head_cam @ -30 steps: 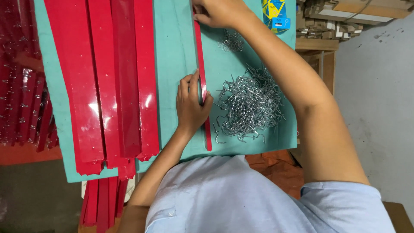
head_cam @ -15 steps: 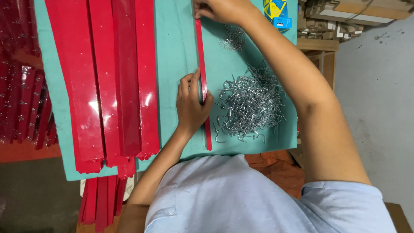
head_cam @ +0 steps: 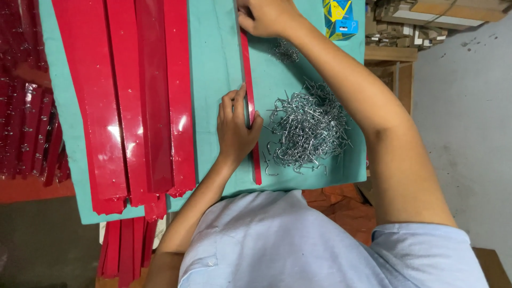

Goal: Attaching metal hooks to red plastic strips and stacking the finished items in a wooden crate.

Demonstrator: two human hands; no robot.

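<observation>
Top edge cuts the right hand (head_cam: pixel 266 16) and red strip (head_cam: pixel 248 80).

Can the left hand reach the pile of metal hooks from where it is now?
Probably yes. The left hand presses on the narrow red strip, and the pile of metal hooks lies just beyond that strip on the teal mat. Nothing stands between them except the flat strip itself.
</observation>
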